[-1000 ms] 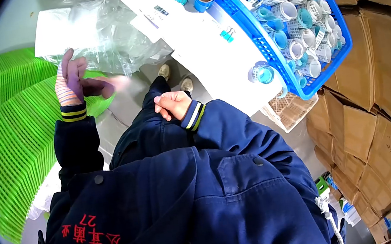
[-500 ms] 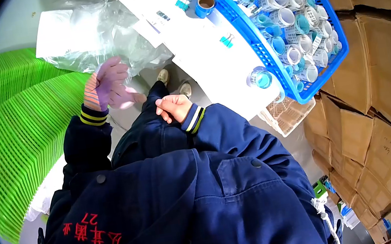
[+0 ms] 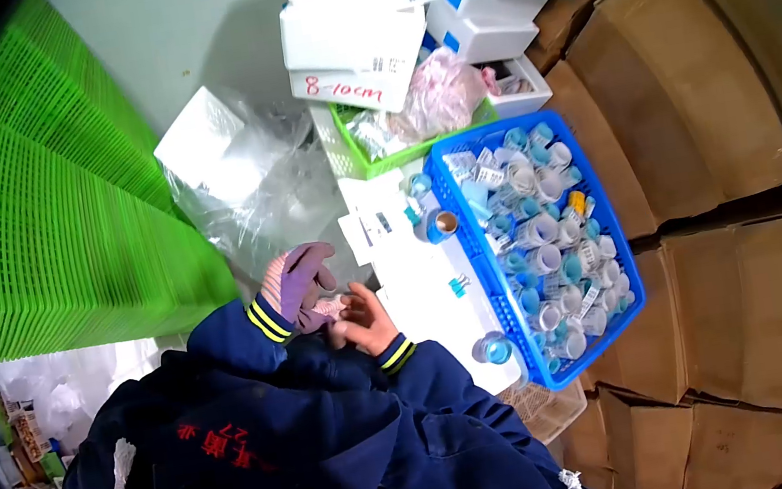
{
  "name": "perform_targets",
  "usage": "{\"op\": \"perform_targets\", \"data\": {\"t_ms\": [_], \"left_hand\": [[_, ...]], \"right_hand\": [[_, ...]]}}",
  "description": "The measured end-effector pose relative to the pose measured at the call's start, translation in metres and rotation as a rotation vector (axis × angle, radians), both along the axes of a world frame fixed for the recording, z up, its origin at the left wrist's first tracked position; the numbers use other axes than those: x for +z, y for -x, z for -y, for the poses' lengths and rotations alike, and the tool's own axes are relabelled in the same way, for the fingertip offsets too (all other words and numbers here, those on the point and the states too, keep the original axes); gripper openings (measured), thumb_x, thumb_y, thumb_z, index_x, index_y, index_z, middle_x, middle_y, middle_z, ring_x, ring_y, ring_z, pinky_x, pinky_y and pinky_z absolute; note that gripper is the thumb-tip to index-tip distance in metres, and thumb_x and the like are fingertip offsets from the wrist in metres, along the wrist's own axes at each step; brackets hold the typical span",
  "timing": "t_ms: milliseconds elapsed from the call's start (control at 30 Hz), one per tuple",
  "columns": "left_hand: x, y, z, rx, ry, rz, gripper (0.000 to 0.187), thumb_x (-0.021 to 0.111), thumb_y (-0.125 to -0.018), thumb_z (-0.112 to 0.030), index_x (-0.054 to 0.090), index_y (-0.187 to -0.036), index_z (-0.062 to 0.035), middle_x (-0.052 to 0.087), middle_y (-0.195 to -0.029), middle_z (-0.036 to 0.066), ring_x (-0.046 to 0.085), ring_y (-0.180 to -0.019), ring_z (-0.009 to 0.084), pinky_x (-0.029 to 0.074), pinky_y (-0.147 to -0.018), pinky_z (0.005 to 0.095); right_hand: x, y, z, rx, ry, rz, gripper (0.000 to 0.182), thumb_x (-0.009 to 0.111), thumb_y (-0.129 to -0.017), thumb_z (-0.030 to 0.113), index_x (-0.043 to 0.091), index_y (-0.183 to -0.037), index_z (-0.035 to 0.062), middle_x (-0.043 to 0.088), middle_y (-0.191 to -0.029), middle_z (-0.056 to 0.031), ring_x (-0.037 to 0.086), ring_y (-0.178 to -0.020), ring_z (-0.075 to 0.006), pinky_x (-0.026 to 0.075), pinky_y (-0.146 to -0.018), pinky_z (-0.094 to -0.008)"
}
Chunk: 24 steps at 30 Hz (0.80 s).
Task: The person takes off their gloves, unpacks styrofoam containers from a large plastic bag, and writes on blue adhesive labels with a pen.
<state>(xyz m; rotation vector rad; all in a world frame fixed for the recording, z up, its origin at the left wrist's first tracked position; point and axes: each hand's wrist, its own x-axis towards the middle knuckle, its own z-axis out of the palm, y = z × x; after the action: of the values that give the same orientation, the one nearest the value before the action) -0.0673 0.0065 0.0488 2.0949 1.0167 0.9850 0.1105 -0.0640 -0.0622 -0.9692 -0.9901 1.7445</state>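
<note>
My left hand (image 3: 299,285) wears a purple knit glove with a pink striped cuff. Its fingers are bent and apart, pointing toward my other hand. A pinkish knit patch (image 3: 329,308) shows below the gloved fingers, close to the bare fingertips. Bare and partly curled, my right hand (image 3: 369,322) has its thumb and fingers apart, right beside the glove. Both hands are in front of my dark jacket (image 3: 337,425), left of the white table (image 3: 433,324).
A blue basket (image 3: 516,352) full of label rolls stands on the table. Nearby are a tape roll (image 3: 441,226), teal clips (image 3: 459,285) and a clear roll (image 3: 493,349). Green baskets (image 3: 77,241) are stacked left; cardboard boxes (image 3: 734,304) line the right; foam boxes (image 3: 359,32) stand behind.
My hands have come together; the gloved fingers have gone from spread to bent, and the bare fingers have parted. The view has shifted, showing the foam boxes and green basket behind.
</note>
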Motion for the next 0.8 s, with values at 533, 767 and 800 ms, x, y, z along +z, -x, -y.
{"op": "perform_targets", "data": {"t_ms": [533, 767, 800], "left_hand": [[-0.050, -0.059, 0.035, 0.040, 0.039, -0.110, 0.028, 0.054, -0.087, -0.008, 0.055, -0.114, -0.0056, 0.059, -0.114, 0.009, 0.057, -0.104, 0.0220, 0.045, -0.089, 0.0389], [-0.074, -0.075, 0.027, 0.069, -0.423, -0.343, 0.028, 0.049, -0.080, -0.016, 0.055, -0.105, -0.0054, 0.052, -0.122, 0.013, 0.048, -0.113, 0.0277, 0.034, -0.094, 0.0518], [-0.079, -0.077, 0.022, 0.122, -0.574, -0.394, 0.028, 0.048, -0.079, -0.018, 0.055, -0.104, -0.0054, 0.051, -0.123, 0.013, 0.047, -0.115, 0.0285, 0.033, -0.095, 0.0536]], "right_hand": [[0.057, 0.018, -0.045, -0.421, -0.482, 0.348, 0.022, 0.051, -0.094, 0.019, 0.057, -0.103, -0.0011, 0.060, -0.096, -0.0095, 0.054, -0.087, -0.0162, 0.043, -0.082, -0.0287], [0.078, 0.013, -0.060, -0.405, -0.497, 0.414, 0.025, 0.054, -0.093, 0.021, 0.058, -0.095, -0.0037, 0.061, -0.085, -0.0085, 0.052, -0.073, -0.0157, 0.043, -0.066, -0.0277], [0.084, 0.010, -0.065, -0.423, -0.478, 0.387, 0.027, 0.055, -0.093, 0.022, 0.058, -0.097, -0.0048, 0.061, -0.086, -0.0093, 0.053, -0.072, -0.0162, 0.043, -0.066, -0.0273]]}}
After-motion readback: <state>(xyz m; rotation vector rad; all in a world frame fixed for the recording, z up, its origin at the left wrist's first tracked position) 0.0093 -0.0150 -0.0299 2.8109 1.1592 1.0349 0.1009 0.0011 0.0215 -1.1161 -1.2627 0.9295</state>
